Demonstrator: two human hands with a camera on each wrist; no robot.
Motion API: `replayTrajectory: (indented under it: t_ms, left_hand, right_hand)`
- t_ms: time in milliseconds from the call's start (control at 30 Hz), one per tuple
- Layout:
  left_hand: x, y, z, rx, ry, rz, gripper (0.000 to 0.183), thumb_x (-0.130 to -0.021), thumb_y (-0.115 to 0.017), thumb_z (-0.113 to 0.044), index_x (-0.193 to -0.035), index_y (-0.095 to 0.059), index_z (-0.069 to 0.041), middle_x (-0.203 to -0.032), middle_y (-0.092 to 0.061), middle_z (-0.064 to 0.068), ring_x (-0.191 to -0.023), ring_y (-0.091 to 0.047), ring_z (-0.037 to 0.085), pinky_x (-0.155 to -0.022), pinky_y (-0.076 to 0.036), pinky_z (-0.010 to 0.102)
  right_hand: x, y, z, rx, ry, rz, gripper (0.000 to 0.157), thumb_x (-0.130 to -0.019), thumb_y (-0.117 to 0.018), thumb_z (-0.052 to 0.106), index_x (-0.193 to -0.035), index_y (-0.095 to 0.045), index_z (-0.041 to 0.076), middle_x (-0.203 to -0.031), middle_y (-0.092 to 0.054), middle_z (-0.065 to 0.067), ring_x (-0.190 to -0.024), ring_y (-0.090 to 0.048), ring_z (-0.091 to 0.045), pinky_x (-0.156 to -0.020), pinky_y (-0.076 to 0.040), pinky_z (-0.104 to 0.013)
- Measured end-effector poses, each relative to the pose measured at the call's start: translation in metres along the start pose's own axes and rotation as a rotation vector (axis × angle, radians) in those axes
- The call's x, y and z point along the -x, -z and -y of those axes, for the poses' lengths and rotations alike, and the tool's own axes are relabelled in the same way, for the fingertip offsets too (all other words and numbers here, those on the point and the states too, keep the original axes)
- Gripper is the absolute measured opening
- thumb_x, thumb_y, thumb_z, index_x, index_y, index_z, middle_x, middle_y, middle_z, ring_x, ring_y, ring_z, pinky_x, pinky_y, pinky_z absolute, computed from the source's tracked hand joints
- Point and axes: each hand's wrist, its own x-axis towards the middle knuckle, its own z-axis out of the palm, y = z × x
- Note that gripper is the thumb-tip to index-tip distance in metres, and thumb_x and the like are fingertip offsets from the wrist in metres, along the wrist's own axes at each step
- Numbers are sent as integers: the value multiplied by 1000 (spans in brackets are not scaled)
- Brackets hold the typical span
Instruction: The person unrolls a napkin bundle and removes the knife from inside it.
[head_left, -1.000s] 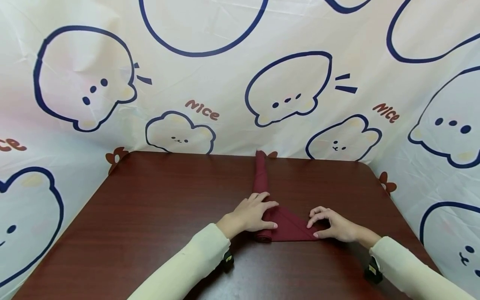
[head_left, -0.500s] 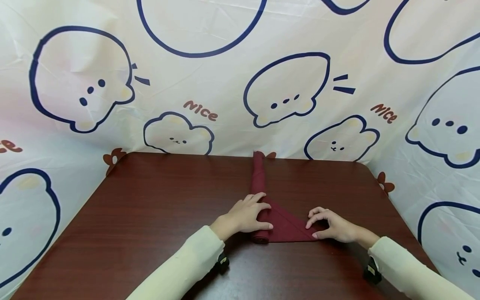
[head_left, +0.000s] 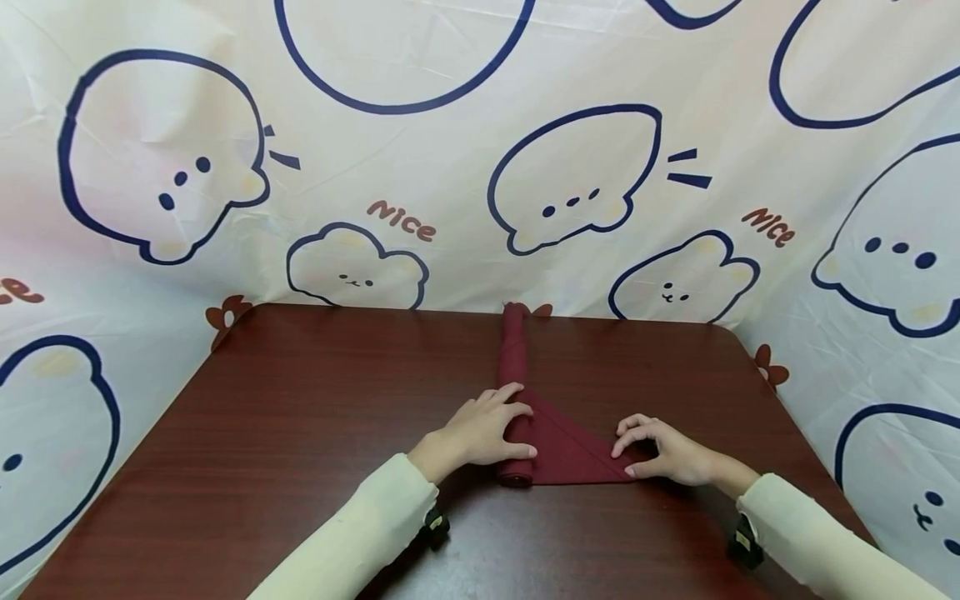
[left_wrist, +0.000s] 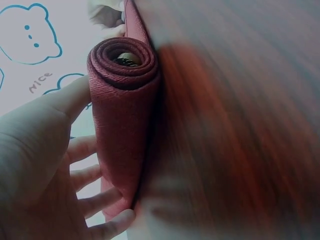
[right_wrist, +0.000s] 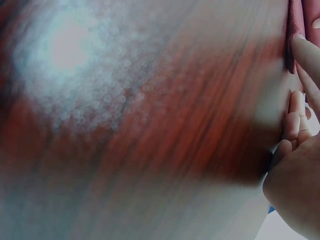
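A dark red cloth (head_left: 513, 350) lies on the table, part of it wound into a long roll pointing away from me. To the right of the roll, a flat triangular flap (head_left: 562, 454) spreads out. My left hand (head_left: 480, 429) reaches over the roll from the left, with thumb and fingers bent around it. In the left wrist view the roll's spiral end (left_wrist: 122, 62) faces the camera, beside the left hand (left_wrist: 45, 155). My right hand (head_left: 671, 452) pinches the flap's right corner between thumb and fingers. The right wrist view shows the right hand (right_wrist: 300, 175) only at its edge.
The dark brown wooden table (head_left: 337, 383) fills the space around the cloth. A pale sheet (head_left: 450, 167) with blue cartoon outlines hangs along its back and sides. Black wrist devices (head_left: 742, 542) sit below both cream sleeves (head_left: 360, 525).
My left hand and the roll have shifted slightly left, and the flat flap has grown wider. The right hand has kept its place at the corner.
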Motion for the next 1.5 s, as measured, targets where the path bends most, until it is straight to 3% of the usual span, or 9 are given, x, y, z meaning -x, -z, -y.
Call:
replayTrajectory:
  t_ms: [700, 1100, 1500]
  left_hand:
    - [9, 15, 20, 44, 36, 52, 62, -88, -74, -49, -142, -57, -23, -162, -38, 8, -139, -49, 36, -110, -42, 57]
    - [20, 11, 28, 133, 59, 55, 62, -89, -75, -44, -144, -55, -23, -162, -37, 9, -142, -45, 38, -112, -37, 63]
    - [25, 12, 34, 184, 61, 51, 62, -89, -77, -40, -144, -54, -22, -163, -36, 10, -146, -40, 37, -114, -38, 59]
  right_hand:
    - [0, 4, -1, -6, -29, 8, 16, -89, -77, 27, -104, -74, 21, -124, -56, -10, -115, -42, 0, -97, -36, -24]
    - [2, 1, 0, 3, -34, 12, 17, -90, -77, 28, -105, -75, 21, -124, -56, -9, -115, -42, -1, -97, -36, -26]
    - [1, -2, -3, 8, -26, 1, 16, -90, -77, 28, -105, -74, 23, -125, -55, -7, -115, -42, -1, -98, -36, -26]
